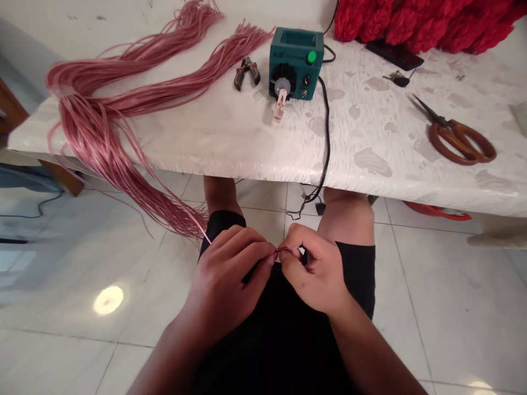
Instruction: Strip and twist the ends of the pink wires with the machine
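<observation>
Pinching with thumb and forefinger, the left grip (pixel 230 274) and the right grip (pixel 315 269) face each other over the lap, with the fingertips close together. Both are closed on a thin brown piece (pixel 282 249), which shows only in the small space between them. One pale pink strand (pixel 206 236) reaches the left grip from above and disappears under its fingers; whether it belongs to the same piece, I cannot tell.

Ahead and to the left of the left grip, a large bundle of pink strands (pixel 96 131) lies on the surface (pixel 206 142). Part of it falls over the front edge, and its loose ends hang near the left grip. Straight ahead of both grips, farther away, stands a teal machine (pixel 296 60) with a green button and a pale clip (pixel 280 107) at its front. Just to the left of this machine lie small cutters (pixel 247 65) with spread handles. A black cord (pixel 328 126) runs over the edge, ahead of the right grip. Well to the right of it are brown-handled scissors (pixel 449 124), and beyond these, red flowers (pixel 420 22).
</observation>
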Demonstrator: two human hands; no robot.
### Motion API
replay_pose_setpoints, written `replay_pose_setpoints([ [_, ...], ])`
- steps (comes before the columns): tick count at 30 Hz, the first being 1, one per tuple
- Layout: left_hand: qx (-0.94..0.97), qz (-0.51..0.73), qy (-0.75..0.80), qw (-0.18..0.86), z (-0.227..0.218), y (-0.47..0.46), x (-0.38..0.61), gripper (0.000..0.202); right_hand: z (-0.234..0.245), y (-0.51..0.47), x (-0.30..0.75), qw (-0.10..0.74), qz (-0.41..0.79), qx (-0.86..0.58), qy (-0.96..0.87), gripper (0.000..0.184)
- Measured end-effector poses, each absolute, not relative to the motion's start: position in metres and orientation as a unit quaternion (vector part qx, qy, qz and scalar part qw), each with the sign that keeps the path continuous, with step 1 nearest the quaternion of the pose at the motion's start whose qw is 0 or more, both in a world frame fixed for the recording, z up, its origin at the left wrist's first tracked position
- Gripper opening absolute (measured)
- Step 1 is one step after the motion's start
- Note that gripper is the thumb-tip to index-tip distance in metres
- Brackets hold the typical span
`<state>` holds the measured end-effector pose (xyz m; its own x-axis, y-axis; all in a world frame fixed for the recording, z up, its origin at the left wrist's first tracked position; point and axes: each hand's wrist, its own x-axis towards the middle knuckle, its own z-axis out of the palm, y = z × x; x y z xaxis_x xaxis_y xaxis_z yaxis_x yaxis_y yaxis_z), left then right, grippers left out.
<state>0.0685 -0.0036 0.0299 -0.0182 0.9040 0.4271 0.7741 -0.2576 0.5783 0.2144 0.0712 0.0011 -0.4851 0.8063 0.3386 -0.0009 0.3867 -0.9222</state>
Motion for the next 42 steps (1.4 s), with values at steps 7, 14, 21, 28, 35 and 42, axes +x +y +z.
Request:
replay_pose_setpoints([
  [7,0.692,0.303,0.648,0.095,0.040,0.003,0.061,0.012,-0.011,0.080,0.212,0.392,0.378,-0.241,-0.803,0.023],
  [14,0.668,0.130,0.717,0.151,0.030,0.016,0.051,0.019,-0.044,0.105,0.199,0.328,0.235,-0.157,-0.901,0.020],
  [21,0.669,0.068,0.730,0.120,0.019,0.022,0.046,0.018,-0.065,0.108,0.187,0.351,0.193,-0.156,-0.903,0.024],
  [28,0.690,0.023,0.714,0.113,0.025,0.028,0.054,0.021,-0.075,0.104,0.189,0.360,0.177,-0.165,-0.901,0.020],
  [35,0.698,0.006,0.707,0.115,0.027,0.036,0.054,0.018,-0.078,0.105,0.188,0.373,0.169,-0.167,-0.897,0.016],
  [42,0.676,0.036,0.717,0.165,0.019,0.040,0.049,0.017,-0.084,0.108,0.184,0.386,0.146,-0.167,-0.895,0.012],
])
